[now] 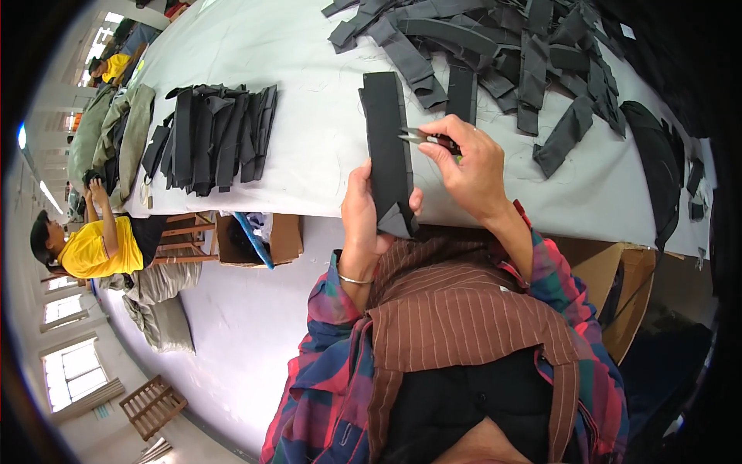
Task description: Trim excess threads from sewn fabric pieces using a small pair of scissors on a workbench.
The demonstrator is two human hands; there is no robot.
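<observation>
My left hand [362,209] is closed around the lower part of a dark grey fabric strip [386,131], its thumb lying along the left edge. The strip stands nearly lengthwise away from me, over the table's near edge, with a folded corner at its lower end. In my right hand [471,162] is a pair of thread snips [433,141], gripped between thumb and fingers. Their metal tips meet the right edge of the strip, with the blades slightly apart. Whether a thread lies between the blades is too small to tell.
A row of stacked dark strips [212,139] lies on the white-covered table [309,155] at left. A loose heap of strips [495,46] covers the far right. A black bag [653,170] hangs by the right edge. Cardboard boxes [286,240] stand below. A person in yellow [100,247] works at left.
</observation>
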